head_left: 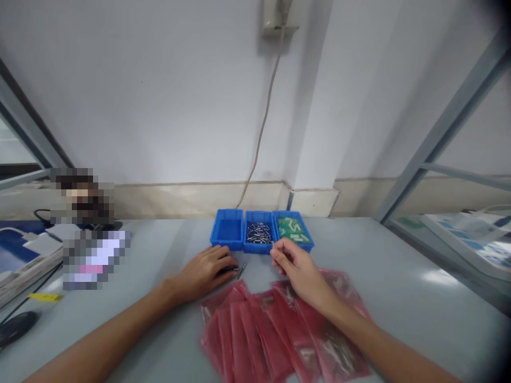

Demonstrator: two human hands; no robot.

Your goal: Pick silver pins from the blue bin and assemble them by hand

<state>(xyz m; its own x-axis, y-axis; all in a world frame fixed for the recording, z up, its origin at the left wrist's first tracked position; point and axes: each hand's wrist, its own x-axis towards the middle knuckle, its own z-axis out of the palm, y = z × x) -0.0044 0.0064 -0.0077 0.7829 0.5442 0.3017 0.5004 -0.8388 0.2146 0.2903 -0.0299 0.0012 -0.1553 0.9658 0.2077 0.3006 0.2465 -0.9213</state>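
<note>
My left hand [208,268] rests on the table with its fingers curled over small dark metal parts, mostly hidden beneath them. A thin metal pin [241,270] lies just beside its fingertips. My right hand [294,261] is closed in a pinch at the front of the bins, with a small thin piece [273,244] showing at the fingertips. Behind it, the middle blue bin [258,248] holds many loose metal pins [259,232]. The right blue bin [306,247] contains green-and-white packets [292,229]. The left blue bin [227,233] shows a bare floor. Red plastic bags [259,335] lie fanned out below my hands.
A phone with a lit, blurred screen [98,260] leans at the left. Near it are a yellow tag [44,297], a black computer mouse [18,327] and cables. A cord [263,125] runs down the wall behind the bins. Metal frame posts [435,135] stand on both sides.
</note>
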